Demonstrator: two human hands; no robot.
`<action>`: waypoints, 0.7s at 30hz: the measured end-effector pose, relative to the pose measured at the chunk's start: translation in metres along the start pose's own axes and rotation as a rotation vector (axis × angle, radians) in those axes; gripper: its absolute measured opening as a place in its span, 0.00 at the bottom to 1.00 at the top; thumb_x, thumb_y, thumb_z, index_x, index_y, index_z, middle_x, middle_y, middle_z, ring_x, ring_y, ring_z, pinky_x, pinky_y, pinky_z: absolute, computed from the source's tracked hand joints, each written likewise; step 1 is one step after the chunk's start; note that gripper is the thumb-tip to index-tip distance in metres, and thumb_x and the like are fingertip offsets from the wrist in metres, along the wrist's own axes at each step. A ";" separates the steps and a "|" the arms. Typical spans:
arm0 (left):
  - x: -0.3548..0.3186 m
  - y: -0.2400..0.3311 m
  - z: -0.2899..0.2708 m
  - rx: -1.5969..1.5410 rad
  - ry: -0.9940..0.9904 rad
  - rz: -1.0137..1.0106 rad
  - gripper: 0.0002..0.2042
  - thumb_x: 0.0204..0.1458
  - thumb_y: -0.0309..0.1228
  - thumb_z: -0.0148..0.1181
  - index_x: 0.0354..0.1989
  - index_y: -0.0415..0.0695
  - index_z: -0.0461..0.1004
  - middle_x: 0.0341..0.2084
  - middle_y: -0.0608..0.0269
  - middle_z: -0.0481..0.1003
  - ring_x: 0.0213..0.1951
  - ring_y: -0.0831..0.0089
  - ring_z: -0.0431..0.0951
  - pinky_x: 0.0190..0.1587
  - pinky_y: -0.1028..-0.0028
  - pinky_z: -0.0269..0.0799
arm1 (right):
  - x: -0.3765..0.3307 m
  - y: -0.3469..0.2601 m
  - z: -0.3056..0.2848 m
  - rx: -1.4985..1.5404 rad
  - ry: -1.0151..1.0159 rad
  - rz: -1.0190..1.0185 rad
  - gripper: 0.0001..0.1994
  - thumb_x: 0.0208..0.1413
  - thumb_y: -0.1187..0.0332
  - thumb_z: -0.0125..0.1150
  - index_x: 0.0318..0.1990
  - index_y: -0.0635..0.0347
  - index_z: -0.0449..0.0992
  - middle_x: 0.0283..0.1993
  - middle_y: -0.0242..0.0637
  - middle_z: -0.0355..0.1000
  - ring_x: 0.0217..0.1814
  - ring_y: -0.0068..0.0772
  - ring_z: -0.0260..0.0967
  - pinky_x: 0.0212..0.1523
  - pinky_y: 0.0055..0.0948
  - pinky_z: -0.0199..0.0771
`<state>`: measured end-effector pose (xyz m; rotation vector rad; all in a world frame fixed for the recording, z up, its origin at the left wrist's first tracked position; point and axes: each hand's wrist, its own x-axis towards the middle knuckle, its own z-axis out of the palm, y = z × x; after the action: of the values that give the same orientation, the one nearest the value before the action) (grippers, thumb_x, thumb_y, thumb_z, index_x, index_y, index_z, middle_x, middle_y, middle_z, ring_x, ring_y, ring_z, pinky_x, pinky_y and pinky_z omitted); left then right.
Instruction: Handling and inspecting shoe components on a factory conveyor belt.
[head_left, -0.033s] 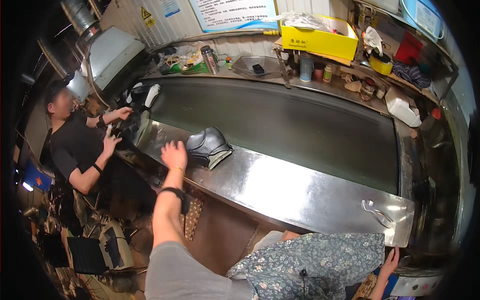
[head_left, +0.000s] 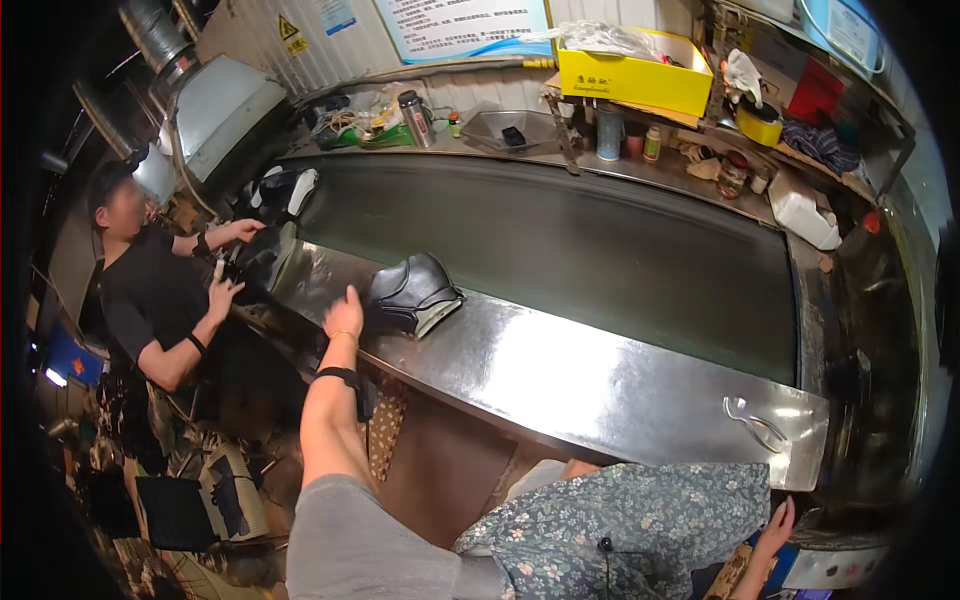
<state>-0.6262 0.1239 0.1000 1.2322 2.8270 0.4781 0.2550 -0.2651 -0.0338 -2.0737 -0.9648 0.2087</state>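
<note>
Reaching left hand (head_left: 343, 312): hung just beside the left side of a black shoe upper (head_left: 415, 290), one digit pointing away from the body; nothing showed in its grasp, but its underside was hidden, so how wide the fingers stood could not be told

Right hand (head_left: 780, 517): was low at the far right, near the corner of the worktop (head_left: 560, 370), fingers pointing up; whether they gripped anything could not be made out

Shoe upper: lay on the left half of the shiny metal worktop, its pale lining showing along the edge on its lower right

Silver pincers (head_left: 755, 427): lay on the worktop's right end, well apart from the upper

Dark green surface (head_left: 560, 260): stretched along the far side of the worktop

Co-worker (head_left: 150, 290): was at the left in a dark top, one hand (head_left: 222, 297) raised, the other near a dark shoe piece (head_left: 262, 258)

Black-and-white shoe (head_left: 298, 192): was beyond the co-worker's hands

Back: held a steel flask (head_left: 415, 120), a shallow tray (head_left: 510, 132) and a yellow box (head_left: 635, 88)

Flowered apron (head_left: 640, 520): spread below the worktop's right half
</note>
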 end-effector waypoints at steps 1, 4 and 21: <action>0.011 -0.023 -0.005 -0.046 -0.116 -0.065 0.41 0.61 0.62 0.25 0.52 0.35 0.75 0.51 0.36 0.74 0.57 0.46 0.71 0.61 0.53 0.63 | -0.012 0.006 0.008 0.005 0.012 0.053 0.20 0.68 0.63 0.49 0.58 0.74 0.69 0.58 0.53 0.71 0.60 0.43 0.67 0.63 0.33 0.62; -0.075 0.060 -0.002 0.105 -0.346 0.210 0.40 0.51 0.65 0.47 0.51 0.33 0.74 0.48 0.36 0.75 0.52 0.46 0.75 0.56 0.60 0.69 | -0.090 0.040 -0.014 -0.151 0.133 0.222 0.22 0.69 0.60 0.47 0.60 0.70 0.69 0.61 0.51 0.68 0.63 0.44 0.64 0.63 0.35 0.61; -0.369 0.137 -0.066 -1.834 -1.726 -0.207 0.36 0.40 0.38 0.63 0.61 0.34 0.65 0.49 0.43 0.75 0.42 0.53 0.80 0.48 0.55 0.77 | -0.031 -0.253 -0.009 0.686 -0.168 -0.242 0.29 0.59 0.75 0.56 0.68 0.61 0.58 0.67 0.45 0.63 0.62 0.39 0.68 0.60 0.36 0.70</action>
<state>-0.2840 -0.0709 0.1641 0.2947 0.3998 0.8658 0.0944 -0.1985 0.1533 -1.3186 -1.0506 0.5135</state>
